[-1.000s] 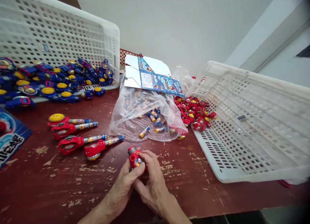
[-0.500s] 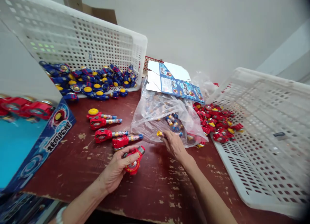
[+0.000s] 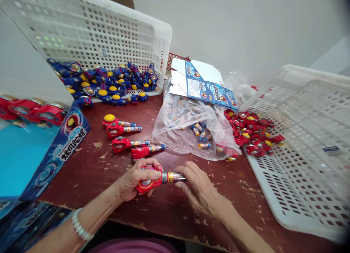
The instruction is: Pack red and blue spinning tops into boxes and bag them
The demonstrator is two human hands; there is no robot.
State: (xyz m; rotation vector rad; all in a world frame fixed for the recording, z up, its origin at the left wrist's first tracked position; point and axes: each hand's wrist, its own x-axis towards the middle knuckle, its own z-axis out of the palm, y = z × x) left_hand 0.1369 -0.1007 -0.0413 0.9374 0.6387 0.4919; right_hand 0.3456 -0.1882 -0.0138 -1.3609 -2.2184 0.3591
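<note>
My left hand is closed around a red toy spinning-top launcher, its round face up and its grey neck pointing right. At that neck sits a small clear tube with a yellow band, in line with the launcher. My right hand pinches the tube's far end, whose tip is hidden by the fingers. Just beyond my left hand, several red launchers with tubes attached lie on the table. A clear plastic bag holding more tubes lies beyond my right hand.
A white basket at the back left holds blue and yellow toys. Another tipped white basket on the right holds red toys. Flattened printed cartons rest on the bag. A printed display box stands at the left.
My right hand has come away from the bag with a tube and moved down and left to the launcher. The launcher has turned so its neck points right, meeting the tube.
</note>
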